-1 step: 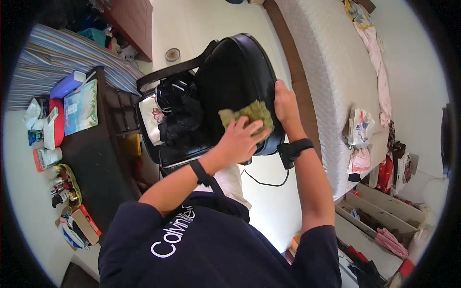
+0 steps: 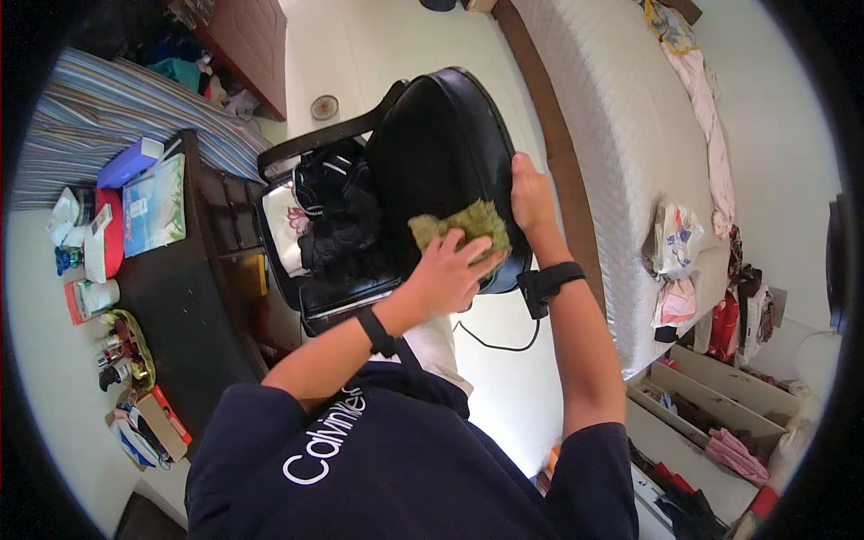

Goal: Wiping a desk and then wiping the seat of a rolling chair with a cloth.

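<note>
A black, smooth-covered padded chair (image 2: pixel 423 135) stands in front of me. My left hand (image 2: pixel 447 274) lies with bent fingers over a fuzzy olive-green cloth (image 2: pixel 468 225), pressing it on the lower part of the black padded panel. My right hand (image 2: pixel 533 198) grips the right edge of that panel, its thumb on the near face; the other fingers are hidden behind the edge. Left of the panel, black clothes (image 2: pixel 342 207) and a white cloth with a reddish flower print (image 2: pixel 284 225) lie within the chair's arms.
A dark desk (image 2: pixel 171 297) with books, a red box and small bottles stands at the left. At the right is a bed with a white mattress (image 2: pixel 594 117). Open drawers (image 2: pixel 720 396) are at the lower right. A round floor drain (image 2: pixel 324 108) lies beyond the chair.
Very little differs: my left hand and the cloth sit slightly lower on the panel. My right hand keeps its grip on the edge.
</note>
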Tool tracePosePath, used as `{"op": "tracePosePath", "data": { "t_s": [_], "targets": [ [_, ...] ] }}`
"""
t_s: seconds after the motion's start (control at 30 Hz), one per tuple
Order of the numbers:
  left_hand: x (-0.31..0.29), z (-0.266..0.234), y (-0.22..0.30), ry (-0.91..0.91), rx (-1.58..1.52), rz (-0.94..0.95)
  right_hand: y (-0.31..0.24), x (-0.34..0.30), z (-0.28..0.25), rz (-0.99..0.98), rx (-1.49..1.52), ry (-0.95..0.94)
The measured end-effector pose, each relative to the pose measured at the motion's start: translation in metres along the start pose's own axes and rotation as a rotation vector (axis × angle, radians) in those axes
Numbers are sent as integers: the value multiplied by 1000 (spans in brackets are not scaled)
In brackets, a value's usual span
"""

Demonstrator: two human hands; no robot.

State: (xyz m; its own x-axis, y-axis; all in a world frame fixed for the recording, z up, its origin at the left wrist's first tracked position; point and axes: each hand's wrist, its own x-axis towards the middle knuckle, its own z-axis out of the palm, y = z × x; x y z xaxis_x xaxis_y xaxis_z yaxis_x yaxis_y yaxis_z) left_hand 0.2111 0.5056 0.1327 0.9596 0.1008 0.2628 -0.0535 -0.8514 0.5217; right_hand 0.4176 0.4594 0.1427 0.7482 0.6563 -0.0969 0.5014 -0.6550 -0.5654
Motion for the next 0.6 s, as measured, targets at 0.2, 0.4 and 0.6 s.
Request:
{"op": "tracePosePath", "data": {
  "t_s": [0.2,0.4,0.6],
  "targets": [
    [3,5,32,69,231,-206,0,-3,4,-10,109,10],
    [53,4,28,22,302,-373,6,-4,12,-61,395,39],
    [129,4,-32,69,360,-638,12,-1,18,-75,662,29]
  ]
}}
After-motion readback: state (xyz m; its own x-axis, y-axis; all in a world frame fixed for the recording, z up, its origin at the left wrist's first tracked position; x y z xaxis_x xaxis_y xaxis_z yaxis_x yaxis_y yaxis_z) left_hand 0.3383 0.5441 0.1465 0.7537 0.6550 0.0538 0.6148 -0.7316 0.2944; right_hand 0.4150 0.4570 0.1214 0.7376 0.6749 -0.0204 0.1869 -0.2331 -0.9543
